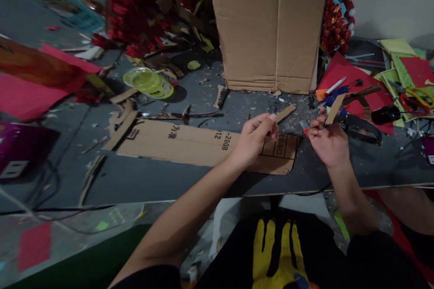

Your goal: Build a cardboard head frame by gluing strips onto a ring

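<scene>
Over printed cardboard (196,145), a narrow strip (286,112) is pinched in the left hand (255,139), while the right hand (330,144) is held apart, grip not determinable.

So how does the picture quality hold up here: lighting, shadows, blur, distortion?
Head view: dim, muted light overall; a dark shadow to the right of the yellow-green tub; the purple box at the left edge looks smeared and stretched; nearer the middle, print on the cardboard strip is partly readable, "2008" included.
</scene>
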Action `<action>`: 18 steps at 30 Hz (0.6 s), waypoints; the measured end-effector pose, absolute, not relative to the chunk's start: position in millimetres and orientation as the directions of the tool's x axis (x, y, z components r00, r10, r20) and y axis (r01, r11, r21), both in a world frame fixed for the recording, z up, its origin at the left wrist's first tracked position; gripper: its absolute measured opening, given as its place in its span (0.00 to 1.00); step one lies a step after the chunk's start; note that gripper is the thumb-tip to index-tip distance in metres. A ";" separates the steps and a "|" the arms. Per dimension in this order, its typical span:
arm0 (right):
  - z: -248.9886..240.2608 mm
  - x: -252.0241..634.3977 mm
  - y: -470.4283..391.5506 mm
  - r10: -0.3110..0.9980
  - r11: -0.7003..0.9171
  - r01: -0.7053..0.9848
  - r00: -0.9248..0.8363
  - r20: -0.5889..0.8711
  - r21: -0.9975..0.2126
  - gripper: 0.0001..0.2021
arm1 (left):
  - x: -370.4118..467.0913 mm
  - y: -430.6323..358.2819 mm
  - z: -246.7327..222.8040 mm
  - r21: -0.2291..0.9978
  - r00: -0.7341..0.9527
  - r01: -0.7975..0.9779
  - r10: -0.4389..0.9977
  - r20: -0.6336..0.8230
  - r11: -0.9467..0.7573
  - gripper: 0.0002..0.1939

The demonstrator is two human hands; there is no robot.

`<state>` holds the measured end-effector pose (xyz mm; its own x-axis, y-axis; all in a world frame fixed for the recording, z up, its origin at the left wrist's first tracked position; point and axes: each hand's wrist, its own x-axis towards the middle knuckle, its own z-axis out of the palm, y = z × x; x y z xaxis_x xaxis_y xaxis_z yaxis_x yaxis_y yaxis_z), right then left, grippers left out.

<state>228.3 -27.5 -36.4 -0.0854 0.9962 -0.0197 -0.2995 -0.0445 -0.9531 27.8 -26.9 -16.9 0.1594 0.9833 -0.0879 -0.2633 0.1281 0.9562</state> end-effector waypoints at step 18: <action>-8.9 208.7 -35.0 0.952 -0.217 -0.770 -0.031 -0.305 -0.600 0.16 | 29.7 -25.4 -12.5 0.926 0.048 -0.343 0.987 -0.152 0.159 0.11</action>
